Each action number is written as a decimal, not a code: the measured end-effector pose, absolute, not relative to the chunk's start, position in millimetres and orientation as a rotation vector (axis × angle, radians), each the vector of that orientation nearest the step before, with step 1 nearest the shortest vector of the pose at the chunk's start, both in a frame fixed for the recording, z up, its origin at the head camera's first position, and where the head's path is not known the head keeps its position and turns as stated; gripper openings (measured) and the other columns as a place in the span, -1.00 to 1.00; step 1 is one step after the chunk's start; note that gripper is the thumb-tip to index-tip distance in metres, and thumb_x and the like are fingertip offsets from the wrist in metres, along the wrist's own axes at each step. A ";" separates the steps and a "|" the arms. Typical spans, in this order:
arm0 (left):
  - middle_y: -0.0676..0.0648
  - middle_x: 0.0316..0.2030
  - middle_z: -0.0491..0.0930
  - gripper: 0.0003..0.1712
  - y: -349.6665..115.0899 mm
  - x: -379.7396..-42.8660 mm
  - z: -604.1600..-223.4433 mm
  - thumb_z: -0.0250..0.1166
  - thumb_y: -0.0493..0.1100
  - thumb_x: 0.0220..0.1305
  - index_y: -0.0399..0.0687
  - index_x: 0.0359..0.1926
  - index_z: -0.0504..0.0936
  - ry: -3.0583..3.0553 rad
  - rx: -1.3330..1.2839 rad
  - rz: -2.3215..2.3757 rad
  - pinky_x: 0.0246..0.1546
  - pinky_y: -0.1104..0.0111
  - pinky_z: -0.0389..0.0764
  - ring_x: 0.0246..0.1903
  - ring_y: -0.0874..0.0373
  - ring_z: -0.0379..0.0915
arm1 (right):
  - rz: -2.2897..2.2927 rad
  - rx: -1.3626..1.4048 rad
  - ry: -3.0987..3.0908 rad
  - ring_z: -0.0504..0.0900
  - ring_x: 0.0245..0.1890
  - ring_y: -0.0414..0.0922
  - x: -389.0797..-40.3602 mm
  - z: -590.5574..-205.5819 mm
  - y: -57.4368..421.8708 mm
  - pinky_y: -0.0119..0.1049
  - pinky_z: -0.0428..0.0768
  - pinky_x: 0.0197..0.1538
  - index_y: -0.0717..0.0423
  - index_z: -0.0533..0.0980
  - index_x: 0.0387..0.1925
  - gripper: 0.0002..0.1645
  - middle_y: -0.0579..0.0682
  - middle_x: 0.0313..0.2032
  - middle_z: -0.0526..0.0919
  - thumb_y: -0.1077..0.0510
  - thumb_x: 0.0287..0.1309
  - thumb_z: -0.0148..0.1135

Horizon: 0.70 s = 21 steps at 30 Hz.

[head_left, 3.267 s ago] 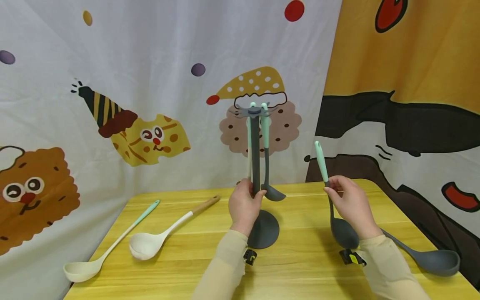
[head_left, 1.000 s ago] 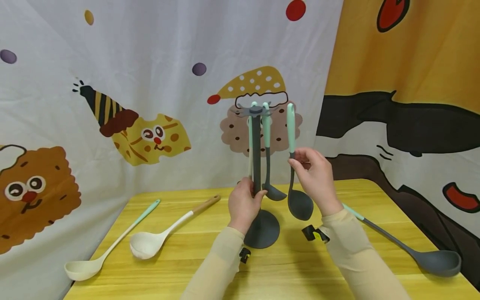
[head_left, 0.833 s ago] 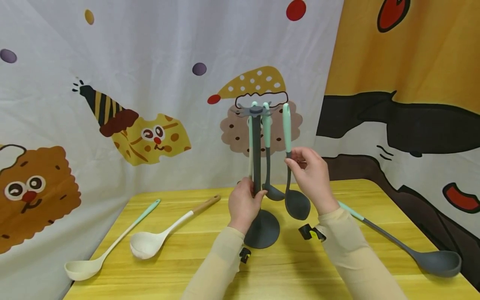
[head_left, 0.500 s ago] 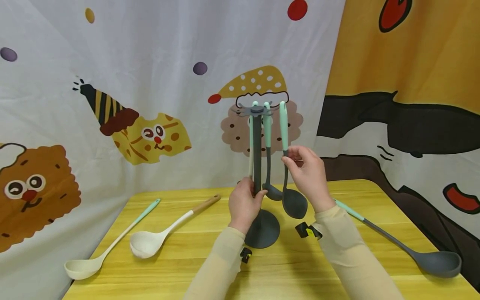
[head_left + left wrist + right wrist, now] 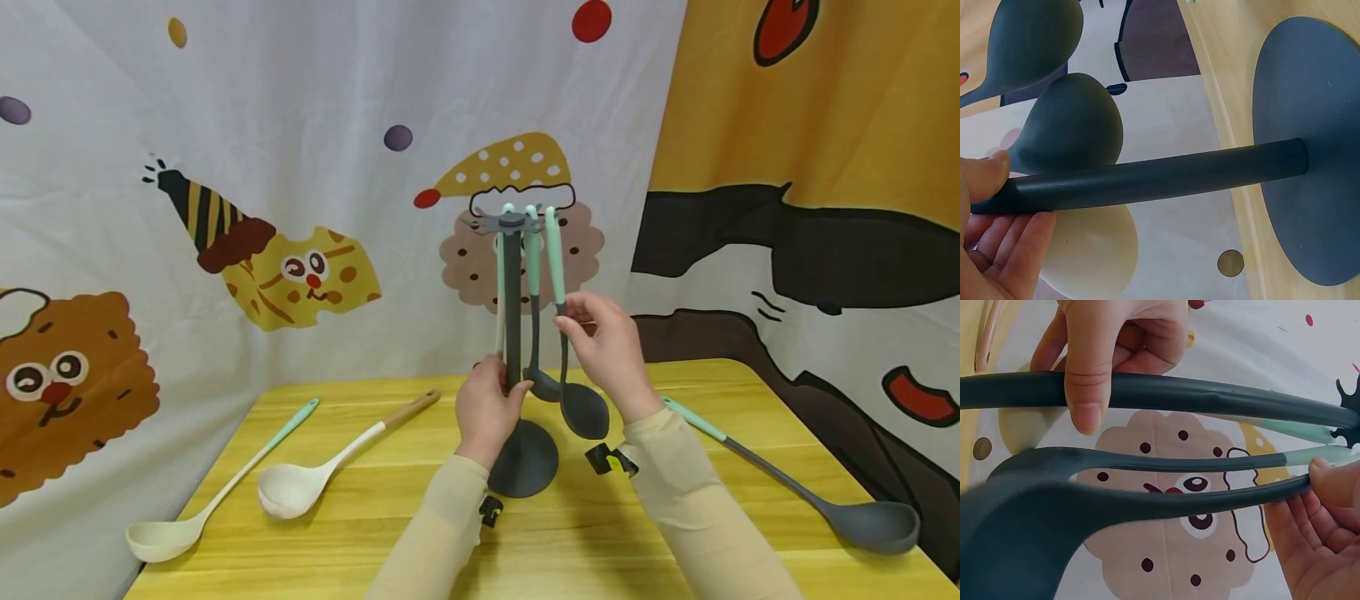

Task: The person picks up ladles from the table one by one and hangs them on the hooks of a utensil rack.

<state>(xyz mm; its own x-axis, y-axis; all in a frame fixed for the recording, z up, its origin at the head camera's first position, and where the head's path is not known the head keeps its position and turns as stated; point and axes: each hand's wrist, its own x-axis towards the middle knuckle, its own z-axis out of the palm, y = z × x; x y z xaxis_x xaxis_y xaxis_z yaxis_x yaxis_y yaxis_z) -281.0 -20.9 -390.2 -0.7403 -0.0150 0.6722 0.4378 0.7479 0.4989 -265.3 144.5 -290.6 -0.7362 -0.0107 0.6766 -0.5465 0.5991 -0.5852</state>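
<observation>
My left hand (image 5: pixel 489 412) grips the post of a dark grey utensil stand (image 5: pixel 523 462) midway up. Its hooked top is seen in the head view. A dark ladle (image 5: pixel 585 410) with a mint handle is pinched at the neck by my right hand (image 5: pixel 611 346), handle up. The handle's tip is close to the hooks' right side; whether it touches one I cannot tell. Another dark ladle (image 5: pixel 534 333) with a mint handle hangs beside the post. Behind the post hangs a cream one, its pale bowl (image 5: pixel 1094 250) showing in the left wrist view.
On the table's left lie a cream ladle (image 5: pixel 168 537) with a mint handle and a white ladle (image 5: pixel 292 490) with a wooden handle end. A larger dark ladle (image 5: pixel 873 525) lies at right, beyond my right sleeve. A patterned cloth (image 5: pixel 337 167) hangs behind the table.
My right hand has carried the dark ladle up and leftward from the table's right side to the stand's top, lately in small leftward shifts. My left hand has stayed on the post.
</observation>
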 end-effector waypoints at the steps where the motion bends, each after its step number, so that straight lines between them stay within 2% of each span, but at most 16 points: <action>1: 0.06 -0.56 0.44 -0.61 -20.9 -280.8 -390.2 0.54 0.00 0.09 -0.02 -0.39 0.47 -2.269 -0.316 -0.866 -0.58 0.33 0.40 -0.60 0.18 0.39 | 1.084 0.448 -2.192 0.60 -0.18 0.04 -265.2 -290.9 144.1 -0.02 0.62 -0.10 0.26 0.57 -0.10 -0.79 0.13 -0.21 0.60 0.28 0.25 0.31; 21: 0.06 -0.54 0.46 -0.62 -20.5 -281.3 -389.7 0.53 0.03 0.10 -0.01 -0.38 0.48 -2.301 -0.296 -0.871 -0.55 0.33 0.43 -0.58 0.18 0.40 | 1.120 0.471 -2.253 0.61 -0.14 0.03 -262.3 -292.4 143.5 -0.02 0.63 -0.04 0.26 0.57 -0.05 -0.75 0.13 -0.18 0.60 0.25 0.27 0.31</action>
<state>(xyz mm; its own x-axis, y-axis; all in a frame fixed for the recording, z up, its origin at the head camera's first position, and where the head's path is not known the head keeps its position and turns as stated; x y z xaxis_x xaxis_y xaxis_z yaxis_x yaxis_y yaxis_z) -281.3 -20.5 -389.7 -0.7626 -0.0184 0.6466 0.4144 0.7536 0.5103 -262.3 143.5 -292.4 -0.7732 -0.0564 0.6316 -0.5376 0.5865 -0.6058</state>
